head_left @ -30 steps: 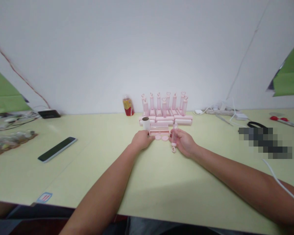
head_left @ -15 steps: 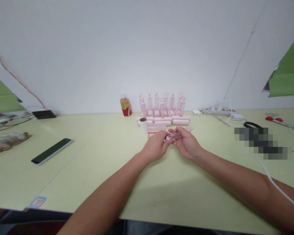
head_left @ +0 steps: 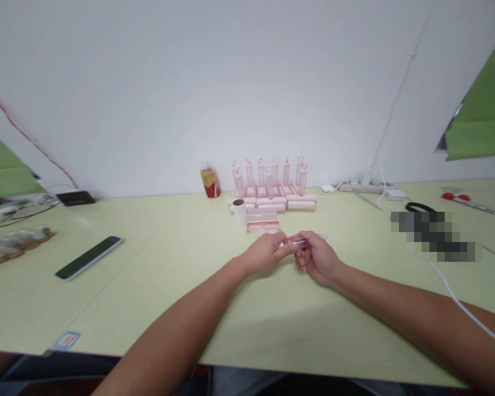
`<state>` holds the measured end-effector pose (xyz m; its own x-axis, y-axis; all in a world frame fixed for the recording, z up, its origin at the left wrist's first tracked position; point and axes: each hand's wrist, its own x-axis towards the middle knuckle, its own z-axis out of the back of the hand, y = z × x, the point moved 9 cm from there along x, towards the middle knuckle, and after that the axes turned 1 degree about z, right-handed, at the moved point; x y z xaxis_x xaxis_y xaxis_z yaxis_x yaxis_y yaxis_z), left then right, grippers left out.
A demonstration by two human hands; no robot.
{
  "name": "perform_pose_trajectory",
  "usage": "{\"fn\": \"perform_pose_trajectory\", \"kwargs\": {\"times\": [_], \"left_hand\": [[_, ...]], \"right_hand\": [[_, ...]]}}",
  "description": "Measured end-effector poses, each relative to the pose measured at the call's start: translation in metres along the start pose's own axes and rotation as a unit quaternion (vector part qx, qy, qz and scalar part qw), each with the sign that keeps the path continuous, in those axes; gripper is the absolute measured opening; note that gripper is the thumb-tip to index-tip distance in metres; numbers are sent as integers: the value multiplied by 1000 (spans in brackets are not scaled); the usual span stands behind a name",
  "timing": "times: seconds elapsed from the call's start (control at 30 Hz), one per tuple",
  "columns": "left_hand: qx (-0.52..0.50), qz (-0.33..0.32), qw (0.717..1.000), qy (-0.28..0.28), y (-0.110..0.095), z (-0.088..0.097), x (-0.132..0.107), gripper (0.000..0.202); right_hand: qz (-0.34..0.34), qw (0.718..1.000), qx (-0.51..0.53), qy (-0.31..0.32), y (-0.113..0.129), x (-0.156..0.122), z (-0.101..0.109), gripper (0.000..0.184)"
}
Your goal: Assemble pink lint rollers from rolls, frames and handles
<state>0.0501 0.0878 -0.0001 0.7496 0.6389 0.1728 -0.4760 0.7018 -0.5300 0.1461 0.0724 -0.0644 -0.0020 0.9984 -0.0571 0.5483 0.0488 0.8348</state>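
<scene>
The left hand and right hand meet just above the counter, both closed on one small pink tube lying crosswise between their fingertips. Behind them stand a white roll and pink rollers.

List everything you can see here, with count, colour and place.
small pink tube: one, clear pink, held front centre
upright tubes: about nine, pink, back centre
flat boxes: several, pink, below those tubes
roll: one, white, left of the boxes
bottle: one, red and yellow, left of the tubes
phone: one, black, far left
power strip: one, white, back right
table: one, pale yellow, under everything
left hand: one, pinching the tube's left end
right hand: one, gripping the tube
</scene>
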Motion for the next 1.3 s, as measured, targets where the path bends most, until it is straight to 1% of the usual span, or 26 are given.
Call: {"fn": "perform_pose_trajectory", "kwargs": {"times": [0.07,0.13,0.17,0.2,0.27,0.3,0.33,0.37,0.43,0.5,0.6,0.67,0.73,0.77,0.87,0.93,0.97,1.07,1.13,1.23,1.3], "left_hand": [[-61,-28,997,32,0,-2,0,53],[-106,-40,992,64,1,-4,0,55],[-113,-40,990,68,3,-3,0,55],[-104,-34,992,61,6,1,0,52],[-34,3,999,23,21,17,0,42],[17,34,999,5,32,26,-1,35],[74,80,994,-1,45,34,-3,29],[97,111,989,-1,56,41,-6,25],[126,152,980,8,74,50,-11,19],[141,180,973,21,87,54,-14,13],[154,215,964,23,97,58,-18,10],[160,241,957,6,104,67,-21,22],[167,271,948,-20,114,80,-24,32],[169,286,943,-34,120,87,-25,32],[158,319,932,-67,142,100,-28,18],[138,328,931,-80,154,100,-28,15],[126,330,932,-85,158,97,-27,17],[87,323,938,-94,165,86,-26,36],[63,312,943,-92,164,78,-25,44],[40,288,953,-83,157,71,-24,43],[40,269,959,-84,152,72,-22,43]], "right_hand": [[18,1000,3,19,1,0,-4,30],[47,998,-1,43,8,0,-7,28],[63,997,-5,50,12,0,-7,28],[79,996,-12,50,16,0,-5,27],[100,994,-33,24,22,3,4,27],[106,993,-45,6,23,5,10,28],[108,992,-57,-11,24,8,14,28],[110,991,-67,-25,25,11,18,27],[113,990,-80,-39,25,15,22,26],[117,988,-91,-42,24,18,22,25],[118,986,-116,-34,21,19,19,28],[120,983,-132,-29,19,19,18,29],[125,981,-146,-29,19,19,19,30],[127,980,-152,-29,19,19,19,30],[132,977,-167,-27,18,19,20,31],[134,975,-175,-26,18,19,20,32],[135,974,-179,-25,18,19,20,32],[141,970,-198,-9,18,17,16,32],[145,967,-212,6,18,16,13,32],[149,962,-230,21,17,14,9,32],[152,958,-241,25,17,13,8,32]]}}
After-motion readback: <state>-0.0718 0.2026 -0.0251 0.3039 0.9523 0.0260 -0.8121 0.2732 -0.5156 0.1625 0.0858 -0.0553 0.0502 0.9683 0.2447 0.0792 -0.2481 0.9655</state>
